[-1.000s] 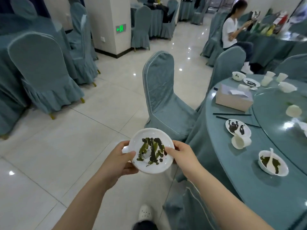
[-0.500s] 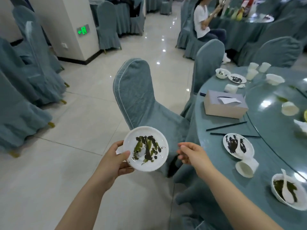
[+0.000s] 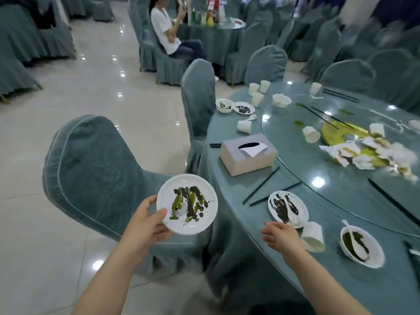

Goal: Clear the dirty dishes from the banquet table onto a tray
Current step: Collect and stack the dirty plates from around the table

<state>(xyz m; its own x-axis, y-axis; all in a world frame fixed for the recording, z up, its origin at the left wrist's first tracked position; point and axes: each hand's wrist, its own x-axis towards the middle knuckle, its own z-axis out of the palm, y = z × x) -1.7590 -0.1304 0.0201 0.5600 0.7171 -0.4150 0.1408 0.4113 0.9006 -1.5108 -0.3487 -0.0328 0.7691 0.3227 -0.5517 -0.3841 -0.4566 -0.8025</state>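
So the left hand (image 3: 145, 226) has a dirty plate (image 3: 186, 203) pinched by its rim, thumb on top, held out over the chair (image 3: 95, 169) and off the counter (image 3: 227, 178). Right hand (image 3: 280, 236) is empty, fingers loosely spread, sitting at the counter edge. The next plate (image 3: 288, 209) lies just ahead of it, a bit right, its near rim about touching the fingertips, so the right hand is way closer. It's round, so no real axis, though the smears run near-to-far. A tipped cup (image 3: 314, 237) lies right beside it, mouth facing the person. No tray in view.
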